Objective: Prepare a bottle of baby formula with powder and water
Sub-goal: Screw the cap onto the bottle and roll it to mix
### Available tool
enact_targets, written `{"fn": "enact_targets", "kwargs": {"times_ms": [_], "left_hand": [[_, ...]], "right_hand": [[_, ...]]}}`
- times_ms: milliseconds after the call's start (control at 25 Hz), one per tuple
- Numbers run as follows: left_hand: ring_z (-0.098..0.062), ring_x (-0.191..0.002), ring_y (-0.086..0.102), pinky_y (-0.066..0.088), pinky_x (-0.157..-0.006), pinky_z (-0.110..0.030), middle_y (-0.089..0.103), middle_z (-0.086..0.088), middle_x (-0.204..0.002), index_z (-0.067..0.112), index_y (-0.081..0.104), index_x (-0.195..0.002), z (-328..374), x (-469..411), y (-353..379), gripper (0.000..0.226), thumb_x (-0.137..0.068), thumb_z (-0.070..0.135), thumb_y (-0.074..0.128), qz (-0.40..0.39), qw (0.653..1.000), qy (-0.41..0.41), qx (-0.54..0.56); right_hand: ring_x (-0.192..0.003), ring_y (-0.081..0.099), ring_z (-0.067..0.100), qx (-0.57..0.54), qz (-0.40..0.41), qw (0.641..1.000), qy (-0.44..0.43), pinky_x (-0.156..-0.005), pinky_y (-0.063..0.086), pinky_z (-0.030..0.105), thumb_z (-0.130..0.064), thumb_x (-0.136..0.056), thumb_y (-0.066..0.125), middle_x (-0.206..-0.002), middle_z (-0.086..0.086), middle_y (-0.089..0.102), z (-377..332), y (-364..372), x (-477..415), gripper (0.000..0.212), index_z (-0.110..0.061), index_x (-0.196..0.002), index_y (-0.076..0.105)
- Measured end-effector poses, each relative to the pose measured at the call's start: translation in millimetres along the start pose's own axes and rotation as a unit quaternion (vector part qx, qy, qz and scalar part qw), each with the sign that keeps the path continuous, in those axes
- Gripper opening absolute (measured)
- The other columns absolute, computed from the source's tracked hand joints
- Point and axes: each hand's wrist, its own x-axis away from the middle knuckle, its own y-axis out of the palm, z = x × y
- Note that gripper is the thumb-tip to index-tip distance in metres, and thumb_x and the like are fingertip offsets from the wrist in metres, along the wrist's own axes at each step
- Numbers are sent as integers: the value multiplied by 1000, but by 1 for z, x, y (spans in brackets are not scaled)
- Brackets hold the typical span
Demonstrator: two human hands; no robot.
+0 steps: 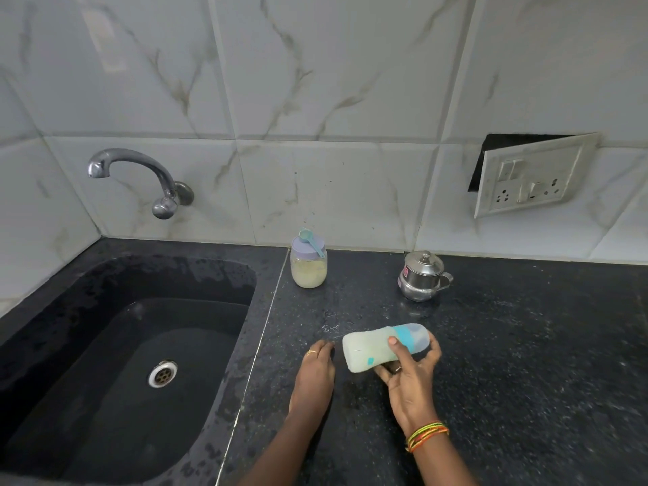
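My right hand [410, 371] grips a baby bottle [371, 349] that lies tilted on its side just above the dark counter [508, 363]. The bottle holds milky liquid and carries a blue ring and a clear cap at its right end. My left hand [315, 370] rests on the counter just left of the bottle's base, fingers curled, holding nothing. Further back stands a jar of pale powder [309, 268] with a lilac lid, and a blue scoop [310, 241] lies on that lid. A small lidded steel pot [422, 277] stands at the back right.
A black sink [115, 363] with a steel drain fills the left side, under a chrome tap [140, 177] on the tiled wall. A loose switch and socket plate [529, 177] hangs on the wall at the right.
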Motion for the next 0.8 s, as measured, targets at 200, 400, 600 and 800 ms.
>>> {"fn": "enact_targets", "kwargs": {"times_ms": [200,400,600,800], "left_hand": [[-16,-132,39,34,-111,-28,40,-3,-144,14,42,-136,-1,0,0,39,-98,10,37,5,1000,-12,17],[-14,-135,35,30,-113,-25,36,-2,-147,14,39,-139,0,1,-1,41,-99,11,35,6,1000,-21,10],[-12,-135,34,27,-113,-21,36,0,-148,14,38,-139,0,2,-1,42,-98,9,36,14,1000,-12,7],[-23,-127,41,37,-106,-33,44,-9,-139,10,44,-133,5,5,-6,37,-97,9,36,3,999,0,51]], "right_hand": [[-99,61,22,61,-10,998,-13,-78,54,48,10,-82,60,-109,5,59,4,-7,0,70,-38,-125,34],[-99,62,23,97,-26,995,-9,-73,56,41,10,-81,62,-109,6,61,6,-8,2,71,-36,-128,34],[-104,58,26,-6,26,1000,-3,-76,53,48,4,-86,59,-113,3,58,6,-4,0,59,-37,-121,35],[-97,62,22,65,-12,998,-15,-77,54,47,10,-82,61,-107,5,62,1,-9,1,68,-36,-127,35]]}}
